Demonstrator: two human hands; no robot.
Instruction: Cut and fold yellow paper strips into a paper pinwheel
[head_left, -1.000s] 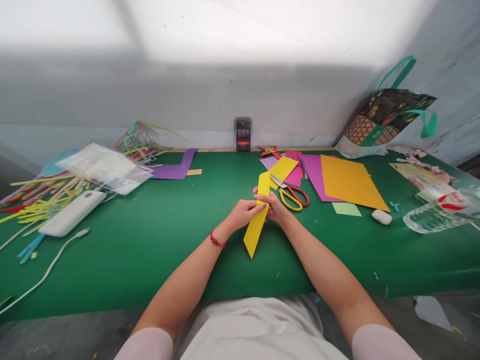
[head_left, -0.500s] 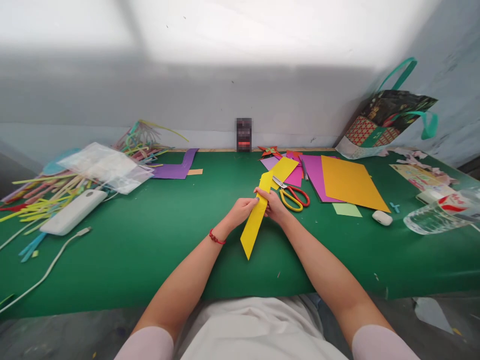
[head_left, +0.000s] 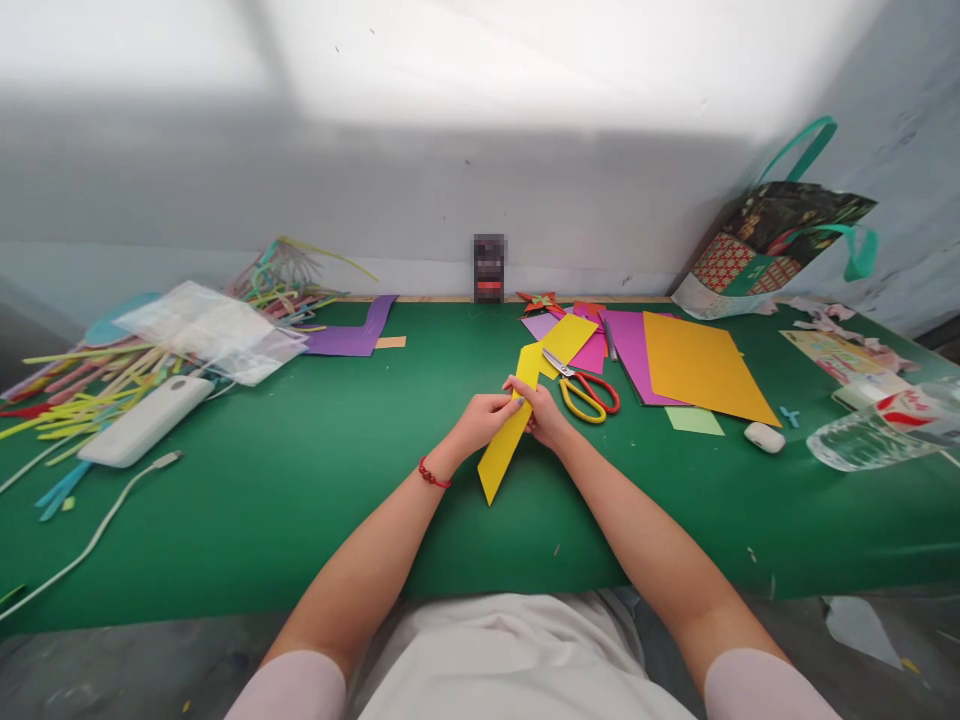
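Both my L grip (head_left: 484,420) & R grip (head_left: 550,415) are clamped on the yellow paper strip (head_left: 504,452). It slants thru them, top end by scissors (head_left: 565,371), bottom end sticking out twd me over desk (head_left: 337,480). Bottle (head_left: 847,442) has red/white label (head_left: 909,408), lettering too blurry to read; bag (head_left: 796,218) marks too small.

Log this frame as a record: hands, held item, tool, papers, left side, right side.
left_hand: on yellow paper strip; hand, red bracelet at wrist
right_hand: gripping same strip; hand, fingers partly hidden
held_item: yellow paper strip, slanted, lower end pointed
tool: scissors, one yellow handle, one red, lying beyond right hand
papers: orange sheet overlapping magenta sheet
left_side: white power bank
right_side: clear plastic bottle, lying down
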